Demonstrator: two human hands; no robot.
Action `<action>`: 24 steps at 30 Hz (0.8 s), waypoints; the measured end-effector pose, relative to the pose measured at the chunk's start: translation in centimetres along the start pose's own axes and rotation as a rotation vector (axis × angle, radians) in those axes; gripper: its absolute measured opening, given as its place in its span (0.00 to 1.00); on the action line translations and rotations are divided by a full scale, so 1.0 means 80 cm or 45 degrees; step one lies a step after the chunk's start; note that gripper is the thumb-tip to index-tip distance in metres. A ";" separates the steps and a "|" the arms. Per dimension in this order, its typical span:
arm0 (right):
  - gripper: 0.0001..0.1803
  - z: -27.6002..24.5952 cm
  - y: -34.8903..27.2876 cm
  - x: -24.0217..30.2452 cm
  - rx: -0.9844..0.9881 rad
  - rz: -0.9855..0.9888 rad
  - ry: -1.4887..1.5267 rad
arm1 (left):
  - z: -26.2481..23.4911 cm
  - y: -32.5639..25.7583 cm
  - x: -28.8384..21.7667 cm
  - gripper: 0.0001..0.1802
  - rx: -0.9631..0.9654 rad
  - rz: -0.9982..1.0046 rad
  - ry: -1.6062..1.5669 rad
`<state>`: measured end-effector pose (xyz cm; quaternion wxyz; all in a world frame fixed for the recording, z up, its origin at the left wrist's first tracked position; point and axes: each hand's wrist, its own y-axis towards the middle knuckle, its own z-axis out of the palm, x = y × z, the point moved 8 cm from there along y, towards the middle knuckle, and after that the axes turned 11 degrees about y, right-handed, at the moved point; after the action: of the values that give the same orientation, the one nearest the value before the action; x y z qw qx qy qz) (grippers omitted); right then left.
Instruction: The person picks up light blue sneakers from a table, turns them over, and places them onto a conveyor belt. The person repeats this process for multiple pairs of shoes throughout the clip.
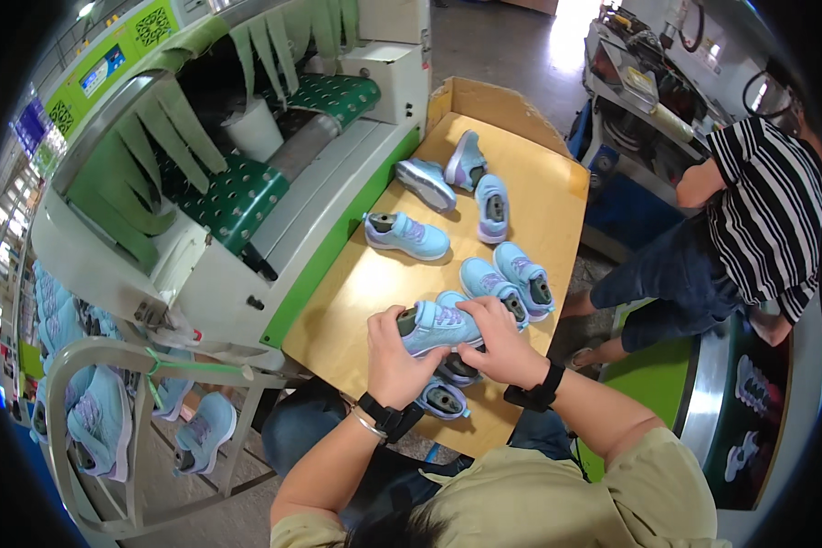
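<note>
Right now both hands grip one light-blue sneaker (437, 326) above the near end of the wooden table (356, 301) — the left hand (395, 358) wraps its heel, the right hand (498, 340) covers its toe. More sneakers lie just beneath and beyond — a striped-shirted person (758, 219) sits nearby.

There is just one view, from a camera up on the person's head, looking down and a little forward over their own arms. It sits close above the two hands, the left hand (395, 358) and the right hand (500, 340), and the wooden table (374, 283) fills the middle. The round lens bends the edges, so the green machine (201, 183) curves at the left and another person (758, 228) shows at the right
</note>
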<state>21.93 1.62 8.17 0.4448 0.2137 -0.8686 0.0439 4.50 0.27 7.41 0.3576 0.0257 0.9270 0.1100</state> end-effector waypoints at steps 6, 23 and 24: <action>0.35 -0.014 -0.007 -0.007 0.141 -0.215 0.205 | -0.007 0.023 0.056 0.50 0.464 -0.170 -0.865; 0.35 -0.115 -0.027 -0.176 -0.507 0.303 0.465 | -0.213 0.161 0.046 0.41 -0.716 -0.235 -1.162; 0.34 -0.119 -0.024 -0.170 -0.518 0.319 0.468 | -0.223 0.177 0.073 0.42 -0.916 -0.346 -1.006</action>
<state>36.92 6.92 2.89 0.6194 -0.0001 -0.7841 -0.0386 -12.21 11.47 19.57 0.6754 -0.1789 0.6213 0.3547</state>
